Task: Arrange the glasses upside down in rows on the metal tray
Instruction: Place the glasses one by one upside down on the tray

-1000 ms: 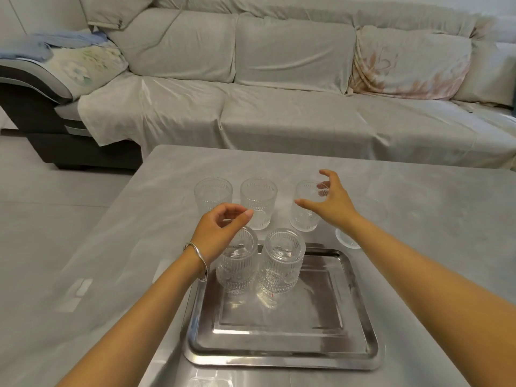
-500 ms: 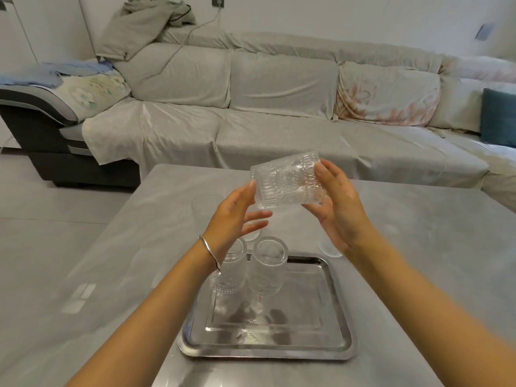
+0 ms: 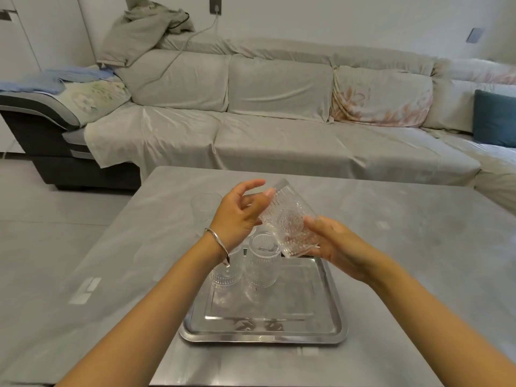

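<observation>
A ribbed clear glass (image 3: 290, 219) is tilted in the air above the back edge of the metal tray (image 3: 307, 328), its base turned up and to the left. My right hand (image 3: 337, 244) grips it from below and the right. My left hand (image 3: 237, 216) touches its upper end with thumb and fingertips. Two glasses stand upside down on the tray's back left: one (image 3: 262, 261) in the open, the other (image 3: 226, 275) partly behind my left wrist. An upright glass (image 3: 205, 203) waits on the table behind my left hand.
The tray lies on a grey table (image 3: 111, 261), near its front edge. A long covered sofa (image 3: 279, 121) runs behind the table. The tray's right half and front are bare metal.
The glass has tipped further, from lying sideways between both hands to slanting down toward the tray. My right hand dropped under it. The camera view tilted up slightly.
</observation>
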Demonstrator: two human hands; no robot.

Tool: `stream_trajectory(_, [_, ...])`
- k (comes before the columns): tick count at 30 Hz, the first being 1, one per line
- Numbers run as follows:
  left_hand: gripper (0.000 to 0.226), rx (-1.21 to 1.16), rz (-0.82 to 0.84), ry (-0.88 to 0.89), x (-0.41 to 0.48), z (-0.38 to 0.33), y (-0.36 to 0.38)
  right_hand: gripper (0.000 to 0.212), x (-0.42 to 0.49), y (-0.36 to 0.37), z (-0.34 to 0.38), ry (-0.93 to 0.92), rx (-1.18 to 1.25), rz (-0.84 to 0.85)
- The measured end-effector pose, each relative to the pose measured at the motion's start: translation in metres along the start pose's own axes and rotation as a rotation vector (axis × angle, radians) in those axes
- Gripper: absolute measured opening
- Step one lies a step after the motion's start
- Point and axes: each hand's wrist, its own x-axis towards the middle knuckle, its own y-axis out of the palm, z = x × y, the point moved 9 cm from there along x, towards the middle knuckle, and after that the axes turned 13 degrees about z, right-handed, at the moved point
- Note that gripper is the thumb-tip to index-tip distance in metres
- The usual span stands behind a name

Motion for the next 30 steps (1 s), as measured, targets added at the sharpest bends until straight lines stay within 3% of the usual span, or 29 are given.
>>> stream_trajectory(3, [0.065, 0.060, 0.127, 0.032, 0.006, -0.003, 0.021, 0.040, -0.006, 0.000, -0.004, 0.033, -0.098, 0.056])
stream_trajectory(8, [0.065, 0.079, 0.196, 0.023, 0.014, 0.011, 0.042, 0.054, -0.010, -0.010, -0.020, -0.005, -0.133, -0.023])
stream_trajectory(11, [0.068, 0.208, 0.191, -0.005, 0.015, 0.022, 0.038, 0.062, -0.013, -0.021, -0.034, -0.008, -0.115, -0.066])
stream_trajectory(16, [0.083, 0.890, 0.205, -0.196, 0.008, 0.055, 0.003, 0.090, -0.019, -0.053, -0.057, -0.029, -0.115, -0.275])
stream_trajectory(19, [0.080, 1.117, 0.304, -0.275, 0.004, 0.077, -0.004, 0.095, -0.021, -0.063, -0.069, -0.027, -0.206, -0.358])
stream_trajectory(23, [0.081, 1.170, 0.319, -0.299, 0.001, 0.090, -0.005, 0.096, -0.016, -0.064, -0.086, -0.027, -0.331, -0.424])
stream_trajectory(28, [0.080, 1.176, 0.296, -0.296, 0.003, 0.094, -0.007, 0.082, -0.009, -0.060, -0.107, -0.033, -0.333, -0.406])
stream_trajectory(30, [0.081, 1.172, 0.292, -0.294, 0.003, 0.095, -0.008, 0.085, -0.007, -0.058, -0.112, -0.035, -0.316, -0.407])
